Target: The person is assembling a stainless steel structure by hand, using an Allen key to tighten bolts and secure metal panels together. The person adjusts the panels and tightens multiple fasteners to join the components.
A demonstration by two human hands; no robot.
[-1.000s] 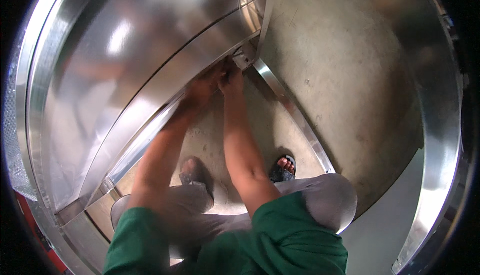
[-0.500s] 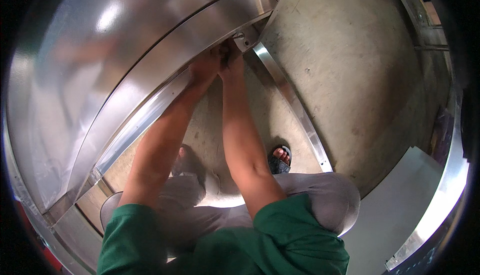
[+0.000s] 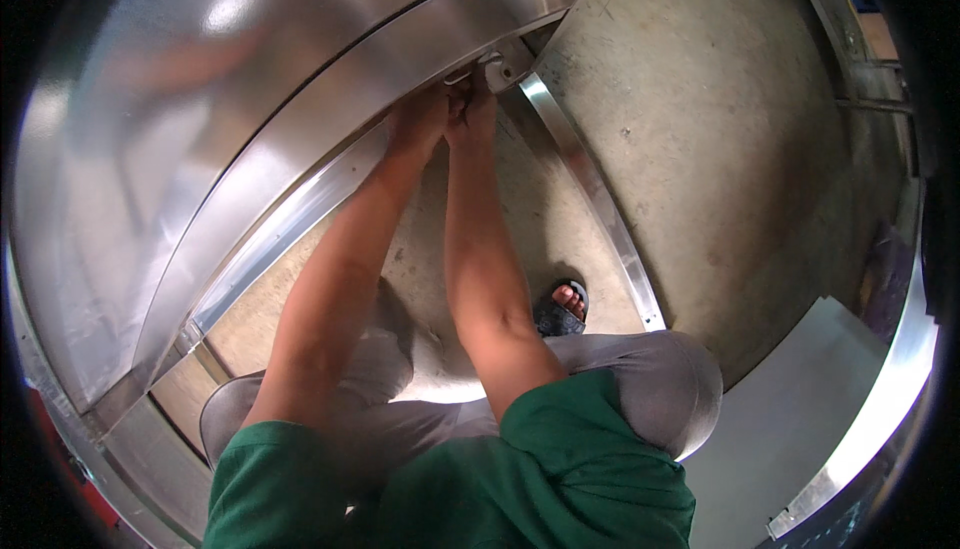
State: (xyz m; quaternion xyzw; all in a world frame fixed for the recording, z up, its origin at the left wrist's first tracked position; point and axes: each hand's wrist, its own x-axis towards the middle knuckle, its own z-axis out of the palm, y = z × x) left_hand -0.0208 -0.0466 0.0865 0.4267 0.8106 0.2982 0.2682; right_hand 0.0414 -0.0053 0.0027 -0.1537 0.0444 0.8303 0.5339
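Both my arms reach forward to the corner of a shiny sheet-metal frame (image 3: 330, 79). My left hand (image 3: 418, 121) and my right hand (image 3: 470, 109) are pressed together at the joint where the wide curved panel meets a narrow metal rail (image 3: 590, 189). Their fingers curl around a small metal corner piece (image 3: 500, 57) at that joint. Whether a tool is in either hand is hidden by the fingers.
The rail runs back toward my right foot in a dark sandal (image 3: 562, 307) on the concrete floor (image 3: 720, 129). A flat grey sheet (image 3: 800, 399) lies at the lower right. I crouch in grey trousers and a green shirt.
My hands stayed at the corner joint while the view shifted; the corner now sits higher and further right in the picture. The grip looks the same.
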